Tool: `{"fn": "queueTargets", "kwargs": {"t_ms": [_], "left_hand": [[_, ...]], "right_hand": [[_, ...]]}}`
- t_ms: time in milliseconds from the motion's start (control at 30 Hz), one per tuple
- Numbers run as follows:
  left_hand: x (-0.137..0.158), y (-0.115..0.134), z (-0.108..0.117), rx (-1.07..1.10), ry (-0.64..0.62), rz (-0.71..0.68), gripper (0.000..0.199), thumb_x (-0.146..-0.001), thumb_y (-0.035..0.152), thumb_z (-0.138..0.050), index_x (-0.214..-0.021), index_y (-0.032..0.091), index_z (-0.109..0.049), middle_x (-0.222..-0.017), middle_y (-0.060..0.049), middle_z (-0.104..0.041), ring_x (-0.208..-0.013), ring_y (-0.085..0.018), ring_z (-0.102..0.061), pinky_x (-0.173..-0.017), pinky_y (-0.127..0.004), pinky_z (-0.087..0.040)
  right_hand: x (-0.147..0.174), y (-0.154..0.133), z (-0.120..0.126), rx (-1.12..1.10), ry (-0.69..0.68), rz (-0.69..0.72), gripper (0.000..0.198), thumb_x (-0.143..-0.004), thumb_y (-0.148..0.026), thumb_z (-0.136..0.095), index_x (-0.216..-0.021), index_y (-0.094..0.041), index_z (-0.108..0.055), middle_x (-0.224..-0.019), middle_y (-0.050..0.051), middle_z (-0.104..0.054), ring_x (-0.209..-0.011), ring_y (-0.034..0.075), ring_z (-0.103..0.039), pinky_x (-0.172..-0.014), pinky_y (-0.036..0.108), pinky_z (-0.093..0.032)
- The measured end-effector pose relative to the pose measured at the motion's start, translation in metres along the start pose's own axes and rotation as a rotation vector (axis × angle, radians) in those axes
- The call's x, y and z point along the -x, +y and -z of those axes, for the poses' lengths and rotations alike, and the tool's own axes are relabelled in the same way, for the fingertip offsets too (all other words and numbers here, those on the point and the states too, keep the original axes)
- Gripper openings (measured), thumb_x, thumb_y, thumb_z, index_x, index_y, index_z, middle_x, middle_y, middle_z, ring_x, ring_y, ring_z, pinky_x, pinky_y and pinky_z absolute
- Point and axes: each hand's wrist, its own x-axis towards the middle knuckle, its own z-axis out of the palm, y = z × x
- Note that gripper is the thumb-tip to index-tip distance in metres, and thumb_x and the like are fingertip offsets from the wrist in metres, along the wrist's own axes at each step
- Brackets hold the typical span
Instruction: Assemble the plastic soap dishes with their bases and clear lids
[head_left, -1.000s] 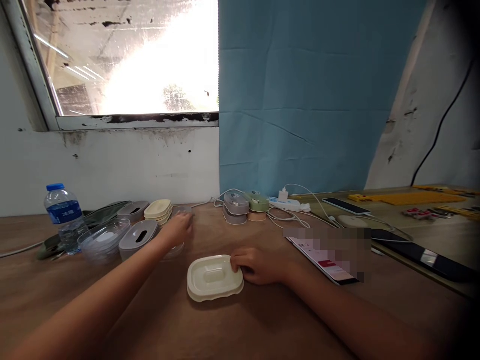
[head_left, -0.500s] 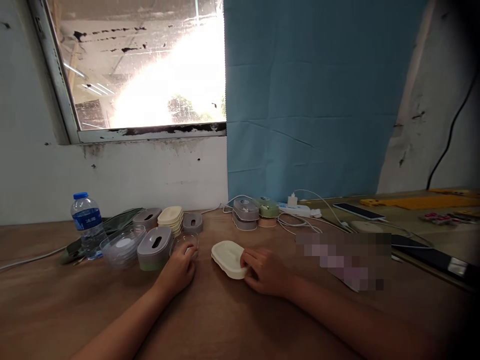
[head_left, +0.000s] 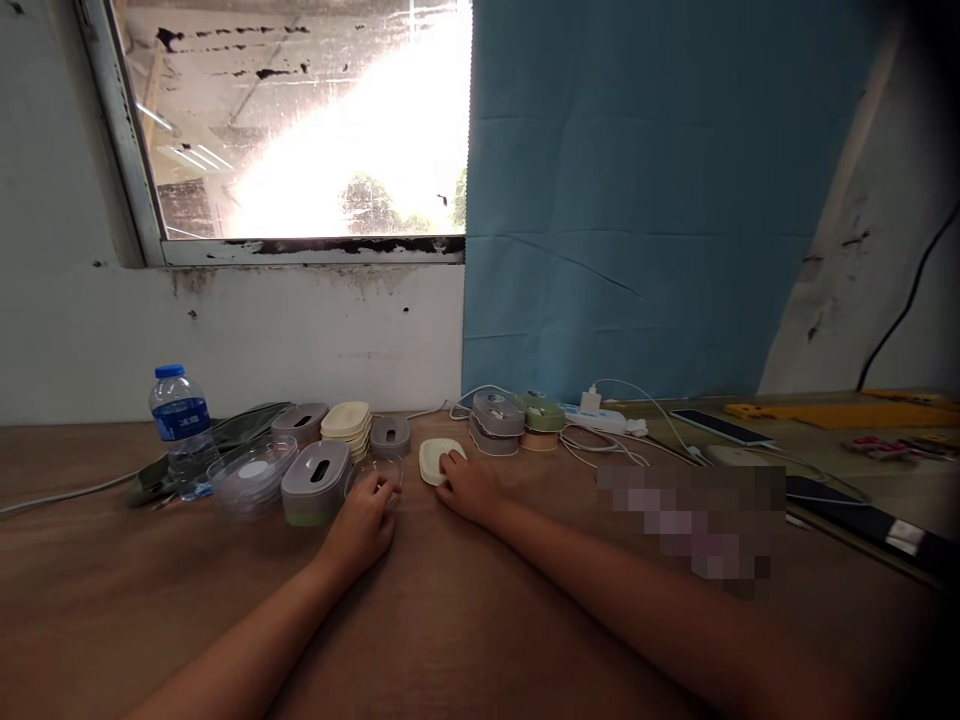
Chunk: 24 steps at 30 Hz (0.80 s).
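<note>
My left hand [head_left: 367,520] rests at the near rim of a clear plastic container [head_left: 390,466], its fingers curled over the edge. My right hand [head_left: 466,487] grips the right side of a cream lid [head_left: 433,455] lying on the table, fingers on top and thumb at the near edge. Left of my left hand stands a grey box with a slotted top and a green lower part [head_left: 315,495]. Beyond it is a stack of cream lids [head_left: 347,418], between a grey slotted box [head_left: 296,420] and another grey box [head_left: 391,440].
Nested clear containers [head_left: 251,485] and a water bottle [head_left: 182,425] stand at left. Behind my right hand are stacked grey boxes [head_left: 497,415] and a green-topped box [head_left: 541,412]. A power strip [head_left: 600,420] with cables, a phone [head_left: 720,427] and a blurred-out patch lie at right.
My right hand has moved the cream lid away from me and slightly left, near the back of the table. My left hand stays at the clear container. The view has shifted slightly.
</note>
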Motion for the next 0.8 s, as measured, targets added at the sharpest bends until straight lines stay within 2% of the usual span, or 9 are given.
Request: {"fn": "queueTargets", "kwargs": {"t_ms": [167, 300, 533, 800], "left_hand": [[0.001, -0.002, 0.0, 0.002, -0.02, 0.04, 0.036, -0.067, 0.003, -0.043, -0.098, 0.017, -0.054, -0.096, -0.008, -0.05, -0.092, -0.021, -0.05, -0.084, -0.036, -0.041], [0.0, -0.003, 0.001, 0.002, -0.039, 0.062, 0.036, -0.066, 0.003, -0.043, -0.098, 0.018, -0.054, -0.097, -0.007, -0.051, -0.091, -0.021, -0.051, -0.082, -0.034, -0.041], [0.002, -0.001, 0.006, 0.029, -0.031, 0.091, 0.03, -0.068, 0.008, -0.047, -0.095, 0.018, -0.054, -0.096, -0.007, -0.051, -0.088, -0.02, -0.052, -0.08, -0.032, -0.041], [0.001, 0.001, 0.008, -0.027, -0.03, 0.098, 0.031, -0.066, 0.007, -0.048, -0.093, 0.018, -0.055, -0.093, -0.006, -0.052, -0.088, -0.02, -0.052, -0.078, -0.032, -0.04]], "right_hand": [[-0.037, -0.002, -0.02, 0.005, -0.028, -0.102, 0.027, -0.086, -0.03, -0.049, -0.108, -0.014, -0.051, -0.106, 0.007, -0.055, -0.086, 0.018, -0.057, -0.073, 0.035, -0.048], [-0.053, 0.003, -0.03, -0.001, -0.033, -0.135, 0.027, -0.087, -0.029, -0.049, -0.111, -0.015, -0.05, -0.109, 0.007, -0.054, -0.091, 0.018, -0.056, -0.076, 0.037, -0.049], [-0.051, 0.012, -0.03, -0.005, 0.025, -0.104, 0.028, -0.087, -0.029, -0.049, -0.111, -0.015, -0.051, -0.112, 0.007, -0.053, -0.094, 0.019, -0.055, -0.079, 0.039, -0.047], [-0.051, 0.013, -0.03, -0.04, 0.043, -0.082, 0.027, -0.087, -0.029, -0.049, -0.11, -0.015, -0.051, -0.111, 0.007, -0.053, -0.093, 0.019, -0.055, -0.079, 0.039, -0.047]]}}
